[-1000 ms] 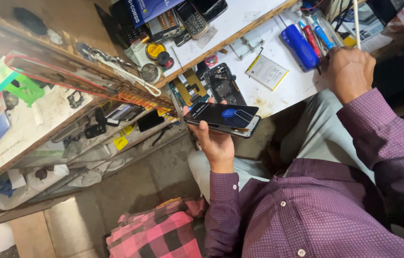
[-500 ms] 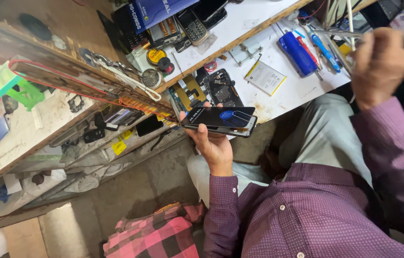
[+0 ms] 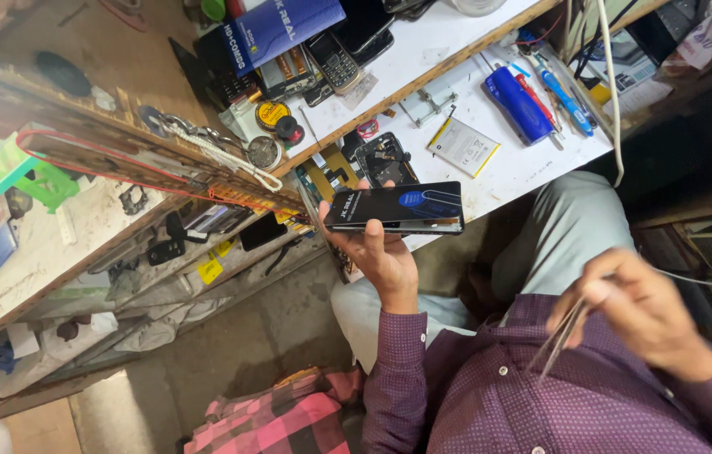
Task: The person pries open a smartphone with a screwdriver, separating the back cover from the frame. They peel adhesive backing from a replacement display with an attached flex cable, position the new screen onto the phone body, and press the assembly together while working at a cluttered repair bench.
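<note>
While a dark blue rectangular box (image 3: 282,29) with white lettering lies at the top centre of the frame on the white workbench (image 3: 448,38), a small round yellow tin (image 3: 272,113) sits just below it and a white flat phone battery (image 3: 463,146) with a grey label rests right of centre on the lower bench surface. A yellow sticker (image 3: 210,269) shows on the shelf at left of centre. The left hand (image 3: 377,252) is at the middle of the frame, its fingers curled around a black smartphone (image 3: 395,208), gripping it from beneath; the phone lies flat and level, edge-on to the camera, with a glossy dark face carrying a blue oval mark and small white print. It is held above the person's lap, just in front of the bench edge, near an opened phone body (image 3: 383,160) lying on the bench. The right hand (image 3: 637,311), blurred at the lower right over the purple shirt, has its fingers closed on thin metal tweezers (image 3: 562,340) pointing down-left. A blue cylindrical tool (image 3: 518,103) lies at the upper right.
</note>
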Demonstrator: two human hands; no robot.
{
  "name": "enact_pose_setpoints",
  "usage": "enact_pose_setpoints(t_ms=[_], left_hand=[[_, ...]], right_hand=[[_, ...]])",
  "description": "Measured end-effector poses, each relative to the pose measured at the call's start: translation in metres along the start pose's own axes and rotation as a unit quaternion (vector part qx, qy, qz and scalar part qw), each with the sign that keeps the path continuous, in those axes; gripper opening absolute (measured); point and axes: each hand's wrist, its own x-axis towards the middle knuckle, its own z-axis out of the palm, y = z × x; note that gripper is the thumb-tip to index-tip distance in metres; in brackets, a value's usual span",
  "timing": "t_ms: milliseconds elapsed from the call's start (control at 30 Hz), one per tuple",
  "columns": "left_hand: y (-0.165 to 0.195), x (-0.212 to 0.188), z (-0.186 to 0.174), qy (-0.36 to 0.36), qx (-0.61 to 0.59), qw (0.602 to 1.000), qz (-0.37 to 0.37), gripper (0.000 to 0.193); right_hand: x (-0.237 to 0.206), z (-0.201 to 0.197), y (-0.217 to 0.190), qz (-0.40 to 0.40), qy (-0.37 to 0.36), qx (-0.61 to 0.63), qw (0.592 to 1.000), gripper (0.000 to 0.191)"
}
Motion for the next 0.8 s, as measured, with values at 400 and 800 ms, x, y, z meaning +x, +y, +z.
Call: enact_pose_setpoints(t_ms=[400,800], left_hand=[[0.005,0.000,0.016,0.000,0.057,0.993,0.101,0.087],[0.007,-0.014,0.024,0.001,0.108,0.984,0.145,0.091]], right_hand=[[0.017,0.032,-0.039,0.141,-0.298,-0.119,0.937,0.016],[0.061,0.082,-0.077,-0.417,0.091,-0.486,0.763,0.021]])
